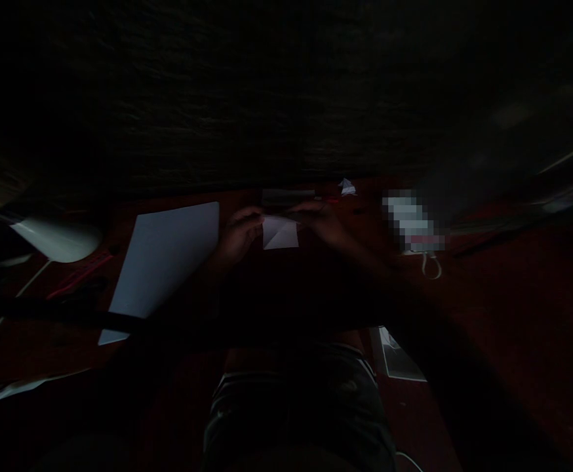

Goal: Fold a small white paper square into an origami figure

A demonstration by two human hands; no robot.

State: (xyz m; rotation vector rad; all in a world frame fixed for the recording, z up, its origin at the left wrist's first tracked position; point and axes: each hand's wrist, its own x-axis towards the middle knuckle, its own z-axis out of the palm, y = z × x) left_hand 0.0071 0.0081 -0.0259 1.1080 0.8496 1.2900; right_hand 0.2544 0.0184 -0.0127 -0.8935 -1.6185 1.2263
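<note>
The scene is very dark. A small white folded paper point(280, 233) with visible creases lies on a reddish table point(488, 295) in the middle of the view. My left hand point(240, 233) pinches its left upper edge with curled fingers. My right hand point(322, 219) holds its right upper corner, fingers closed on it. Both forearms run back toward me in shadow.
A large white sheet point(163, 262) lies to the left of my hands. Further left stand a white lamp head point(58, 239) and a red pen point(77, 278). A small crumpled paper piece point(348, 187) lies behind; a white blurred object with a cord point(414, 226) sits to the right.
</note>
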